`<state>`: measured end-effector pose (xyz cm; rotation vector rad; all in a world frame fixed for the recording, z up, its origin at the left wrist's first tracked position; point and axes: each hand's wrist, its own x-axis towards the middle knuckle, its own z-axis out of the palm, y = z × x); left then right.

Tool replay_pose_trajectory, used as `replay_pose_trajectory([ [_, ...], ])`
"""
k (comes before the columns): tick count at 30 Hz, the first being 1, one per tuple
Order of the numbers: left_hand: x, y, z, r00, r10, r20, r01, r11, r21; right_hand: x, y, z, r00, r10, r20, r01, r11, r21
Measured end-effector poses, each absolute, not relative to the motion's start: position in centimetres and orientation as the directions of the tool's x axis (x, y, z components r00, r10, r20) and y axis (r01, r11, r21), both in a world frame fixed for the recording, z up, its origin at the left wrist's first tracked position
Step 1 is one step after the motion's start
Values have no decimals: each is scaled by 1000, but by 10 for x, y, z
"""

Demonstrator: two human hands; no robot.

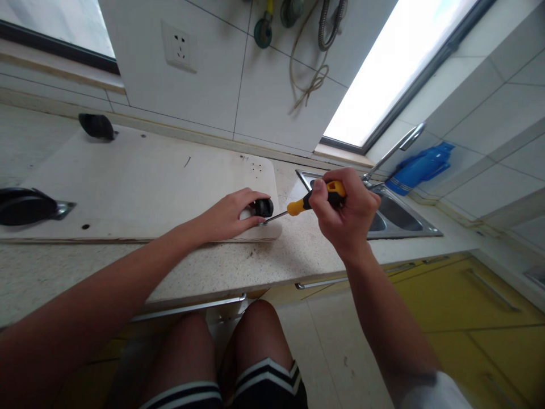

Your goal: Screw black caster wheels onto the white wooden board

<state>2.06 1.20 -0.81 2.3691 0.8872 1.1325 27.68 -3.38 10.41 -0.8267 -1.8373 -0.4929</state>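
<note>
A white board [170,176] lies flat on the speckled counter. Near its right end my left hand [225,218] pinches a small black caster wheel [264,208] between thumb and fingers, against the board. My right hand [349,213] is wrapped round the yellow and black handle of a screwdriver [297,207]. Its metal shaft slants down to the left, with the tip at the base of the caster, close to my left thumb. Whether the tip sits in a screw is too small to tell. Several small holes show at the board's far right corner.
Two black curved pieces [97,126] stand on the board's left part, at least one with a metal plate. To the right are a steel sink [402,218], a faucet [395,149] and a blue thermos-like container [419,169]. A cord [313,85] hangs on the tiled wall.
</note>
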Motion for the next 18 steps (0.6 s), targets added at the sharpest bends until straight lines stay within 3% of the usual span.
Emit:
replay_pose_trajectory([
  [6, 21, 13, -9, 479, 671, 566, 379, -739, 556, 278, -34, 107, -285, 282, 916, 730, 684, 17],
  [18, 21, 12, -8, 480, 681, 553, 376, -729, 572, 276, -31, 110, -236, 296, 926, 742, 670, -25],
])
